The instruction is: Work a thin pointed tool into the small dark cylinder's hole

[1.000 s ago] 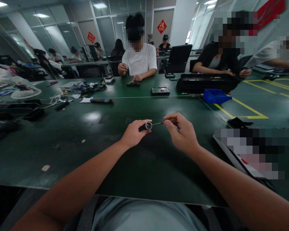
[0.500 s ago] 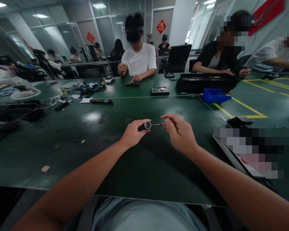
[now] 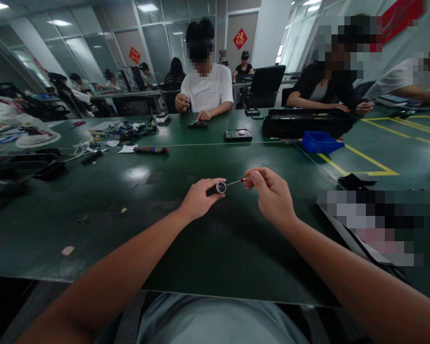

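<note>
My left hand (image 3: 198, 199) is closed around a small black cylindrical part (image 3: 217, 188) with a shiny round end facing right. My right hand (image 3: 272, 197) pinches a thin screwdriver (image 3: 238, 181) with a red collar, its metal tip touching the round end of the part. Both hands hover just above the dark green table (image 3: 146, 224), near its middle.
A blue bin (image 3: 320, 142) and a long black case (image 3: 308, 123) lie at the back right. A circuit board (image 3: 238, 135) and a dark pen-like tool (image 3: 151, 150) lie farther back. Cables and clutter fill the left side. Several people sit across the table, working.
My right hand drew slightly left toward the part, then eased back right and up, tilting the screwdriver. The left hand has barely moved.
</note>
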`<state>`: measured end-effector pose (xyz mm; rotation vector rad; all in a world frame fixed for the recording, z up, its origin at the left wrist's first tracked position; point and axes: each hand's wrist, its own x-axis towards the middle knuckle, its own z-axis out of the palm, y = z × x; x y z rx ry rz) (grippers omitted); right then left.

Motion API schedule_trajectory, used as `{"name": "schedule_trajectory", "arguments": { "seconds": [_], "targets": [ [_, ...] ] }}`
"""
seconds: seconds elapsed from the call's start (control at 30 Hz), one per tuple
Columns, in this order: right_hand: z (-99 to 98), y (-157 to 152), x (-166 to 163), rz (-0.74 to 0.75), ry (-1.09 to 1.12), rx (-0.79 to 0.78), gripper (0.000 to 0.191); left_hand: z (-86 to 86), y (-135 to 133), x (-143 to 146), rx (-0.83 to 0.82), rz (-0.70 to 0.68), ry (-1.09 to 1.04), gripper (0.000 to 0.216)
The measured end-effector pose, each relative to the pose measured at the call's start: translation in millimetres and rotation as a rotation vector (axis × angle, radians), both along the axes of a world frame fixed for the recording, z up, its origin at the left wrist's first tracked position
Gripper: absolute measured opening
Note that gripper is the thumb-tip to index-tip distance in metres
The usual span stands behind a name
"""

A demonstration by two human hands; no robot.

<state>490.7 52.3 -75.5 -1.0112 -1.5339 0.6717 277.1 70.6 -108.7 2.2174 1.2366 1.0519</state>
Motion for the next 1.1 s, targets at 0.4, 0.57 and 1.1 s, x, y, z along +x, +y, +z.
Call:
{"name": "schedule_trajectory", "arguments": {
  "seconds": [0.4,0.57,1.1],
  "targets": [
    [-10.5,15.9,2.3,-0.040,0.255,-0.157,0.032,4.6,-3.5,3.4,-0.011,-0.037,0.046,0.043],
    [-6.3,7.8,-0.5,-0.085,0.136,-0.015,0.027,3.9,-3.6,2.1,0.004,-0.031,0.030,0.043],
    [7.2,-5.2,2.4,-0.195,-0.248,0.111,0.027,5.4,-3.6,0.2,0.000,-0.045,0.052,0.043]
  ]
}}
